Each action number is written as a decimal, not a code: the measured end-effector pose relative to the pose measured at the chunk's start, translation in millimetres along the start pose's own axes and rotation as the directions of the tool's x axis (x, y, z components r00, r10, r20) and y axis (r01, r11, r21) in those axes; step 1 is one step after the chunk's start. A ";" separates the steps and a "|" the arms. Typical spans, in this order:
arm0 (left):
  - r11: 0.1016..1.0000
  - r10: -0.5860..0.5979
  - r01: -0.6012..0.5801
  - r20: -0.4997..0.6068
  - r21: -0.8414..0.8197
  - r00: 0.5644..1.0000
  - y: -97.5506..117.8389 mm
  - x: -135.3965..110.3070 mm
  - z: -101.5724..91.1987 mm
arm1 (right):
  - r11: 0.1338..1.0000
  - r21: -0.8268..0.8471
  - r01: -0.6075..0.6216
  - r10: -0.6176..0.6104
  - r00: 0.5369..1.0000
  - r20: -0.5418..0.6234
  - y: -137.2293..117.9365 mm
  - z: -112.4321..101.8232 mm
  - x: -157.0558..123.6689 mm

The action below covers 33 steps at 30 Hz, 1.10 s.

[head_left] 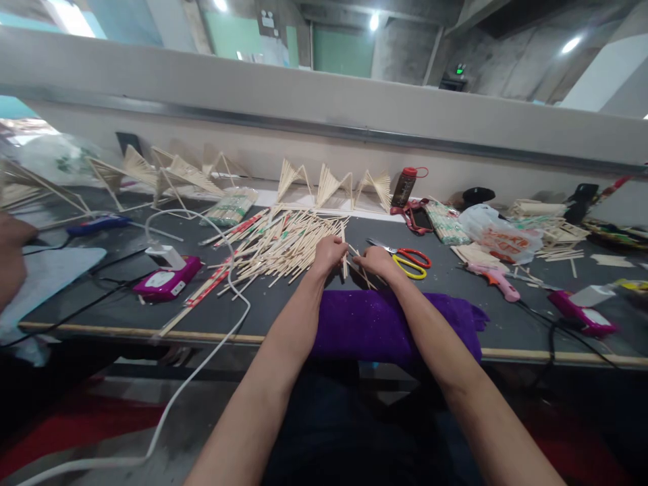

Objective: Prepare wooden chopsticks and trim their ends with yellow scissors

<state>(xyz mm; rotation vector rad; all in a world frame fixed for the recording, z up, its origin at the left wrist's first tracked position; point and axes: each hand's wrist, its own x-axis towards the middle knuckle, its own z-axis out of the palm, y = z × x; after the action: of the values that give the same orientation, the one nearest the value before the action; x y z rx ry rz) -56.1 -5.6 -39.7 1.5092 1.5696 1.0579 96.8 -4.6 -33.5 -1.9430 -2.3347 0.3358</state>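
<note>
My left hand (331,252) is closed, fingers pinched around thin wooden sticks (345,233), one of which stands up past the fingertips. Close on its right, my right hand (377,262) also pinches a wooden stick (360,273) that slants down toward the table edge. The exact grip of both hands is partly hidden by the fingers. A big loose pile of wooden sticks (283,246) lies left of my hands. Scissors (412,260) with red and yellow handles rest just right of my right hand. Under my forearms, a purple cloth (364,324) covers the table's front edge.
Twisted stick models (337,185) stand along the back wall. A pink glue gun (493,280) and a plastic bag (499,233) lie to the right. On the left are a magenta power strip (167,278) and a white cable (230,270). Another person's hand (15,250) shows at far left.
</note>
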 end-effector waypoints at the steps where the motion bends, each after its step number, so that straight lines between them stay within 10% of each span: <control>1: 1.000 0.006 -0.006 -0.020 -0.012 1.000 0.9 -0.1 -0.3 | 1.000 -0.013 -0.001 0.001 1.000 0.015 -1.1 -1.3 -0.5; 14: 0.957 0.090 -0.115 -0.103 -0.267 0.991 9.0 -4.8 -3.6 | 0.992 -0.127 0.021 -0.025 0.999 -0.032 -12.0 -1.0 -1.3; 18: 0.887 0.122 -0.122 -0.030 -0.445 0.992 16.9 -9.2 -4.8 | 0.982 0.102 0.158 -0.119 0.942 -0.315 8.2 -18.6 -9.5; 21: 0.875 0.182 -0.135 0.057 -0.466 0.982 23.0 -14.2 -4.7 | 0.821 0.427 0.379 -0.132 0.853 -0.504 24.0 -29.4 -18.4; 26: 0.918 0.272 -0.216 0.134 -0.333 0.953 29.2 -21.8 0.3 | 0.573 0.678 0.460 -0.089 0.858 -0.506 32.4 -32.9 -31.8; 33: 0.927 0.300 -0.239 0.191 -0.288 0.935 27.0 -24.0 12.4 | 0.653 0.592 0.472 -0.120 0.837 -0.535 28.7 -31.9 -41.0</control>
<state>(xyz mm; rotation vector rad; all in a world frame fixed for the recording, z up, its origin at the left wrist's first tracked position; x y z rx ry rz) -31.9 -28.8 -21.5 1.6280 1.0354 1.1435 138.7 -36.2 -5.8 -1.0742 -1.7762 0.5707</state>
